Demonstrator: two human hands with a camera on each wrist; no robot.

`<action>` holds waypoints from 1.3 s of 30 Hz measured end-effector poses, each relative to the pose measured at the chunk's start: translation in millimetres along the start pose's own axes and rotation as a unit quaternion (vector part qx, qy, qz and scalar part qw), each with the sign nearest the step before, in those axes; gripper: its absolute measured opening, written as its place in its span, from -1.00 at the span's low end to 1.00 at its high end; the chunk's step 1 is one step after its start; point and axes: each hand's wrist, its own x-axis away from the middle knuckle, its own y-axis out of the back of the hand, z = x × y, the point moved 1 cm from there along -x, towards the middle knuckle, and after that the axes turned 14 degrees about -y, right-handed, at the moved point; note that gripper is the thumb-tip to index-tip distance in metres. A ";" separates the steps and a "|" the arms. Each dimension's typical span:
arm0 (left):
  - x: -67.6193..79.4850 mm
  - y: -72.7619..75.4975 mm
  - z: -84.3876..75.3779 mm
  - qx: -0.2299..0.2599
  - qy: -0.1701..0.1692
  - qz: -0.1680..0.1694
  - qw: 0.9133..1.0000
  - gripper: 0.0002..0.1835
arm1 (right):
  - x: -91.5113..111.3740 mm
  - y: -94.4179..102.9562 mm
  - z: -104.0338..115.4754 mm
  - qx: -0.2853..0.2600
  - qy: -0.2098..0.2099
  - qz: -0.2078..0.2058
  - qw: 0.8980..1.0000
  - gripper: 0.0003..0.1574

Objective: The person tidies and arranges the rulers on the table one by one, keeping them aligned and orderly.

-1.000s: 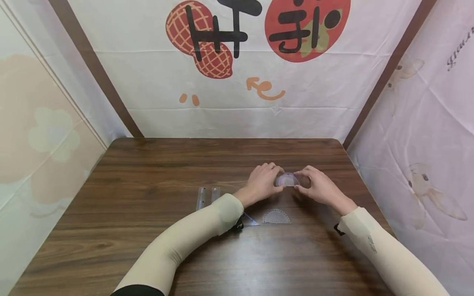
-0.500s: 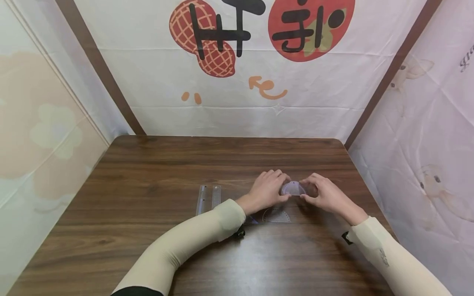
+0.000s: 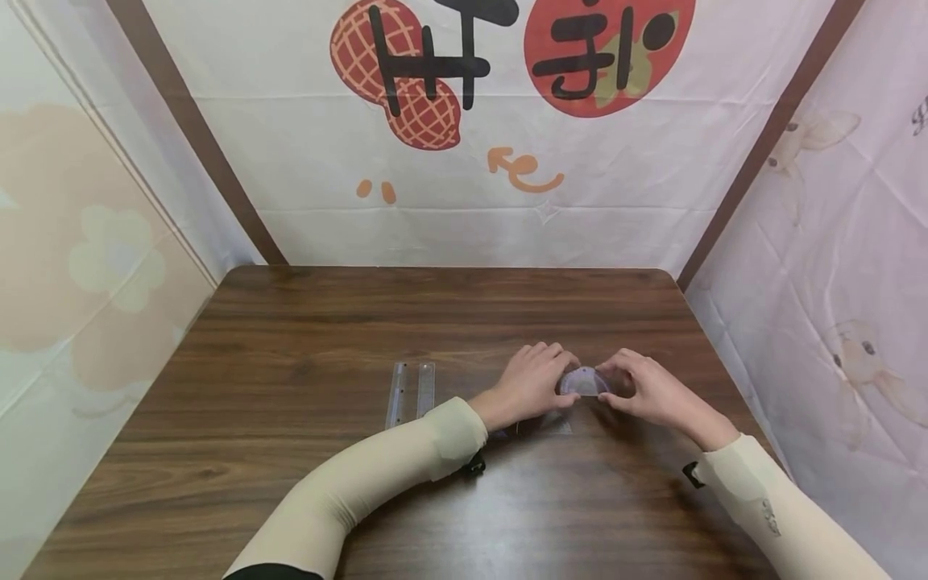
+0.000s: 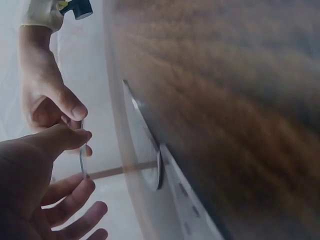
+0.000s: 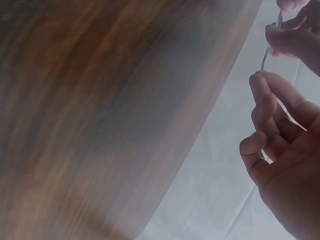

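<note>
In the head view a clear, purple-tinted protractor (image 3: 586, 382) is held raised over the table between both hands. My left hand (image 3: 532, 387) pinches its left end between thumb and fingers. At the other end, my right hand (image 3: 650, 390) pinches it the same way. Both wrist views show this protractor (image 4: 82, 161) nearly edge-on, as a thin line. Below my left hand lies a second clear protractor (image 3: 563, 424), mostly covered by that hand. Only a sliver of the set square shows beside the left wrist.
Two clear rulers, a left one (image 3: 396, 396) and a right one (image 3: 426, 390), lie side by side left of the hands; the left sleeve hides their near ends. The brown wooden table (image 3: 326, 322) meets a printed cloth wall (image 3: 304, 161) at its far edge.
Both hands have moved toward me and slightly right with the protractor between them. The left hand now covers most of the second protractor and the set square.
</note>
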 end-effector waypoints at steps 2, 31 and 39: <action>-1.4 -0.7 -2.3 -0.002 -0.003 0.005 1.000 -0.46 | 3.0 1.2 -2.0 -0.001 -0.001 0.004 1.000 -0.57; -5.7 -9.4 -34.5 -0.021 -0.027 0.076 0.997 -0.45 | 28.6 -0.9 -20.9 -0.033 0.016 0.057 0.998 -0.59; -6.9 -10.9 -39.4 -0.037 -0.028 0.094 0.994 -0.45 | 30.9 -1.7 -20.8 -0.040 0.023 0.068 0.997 -0.60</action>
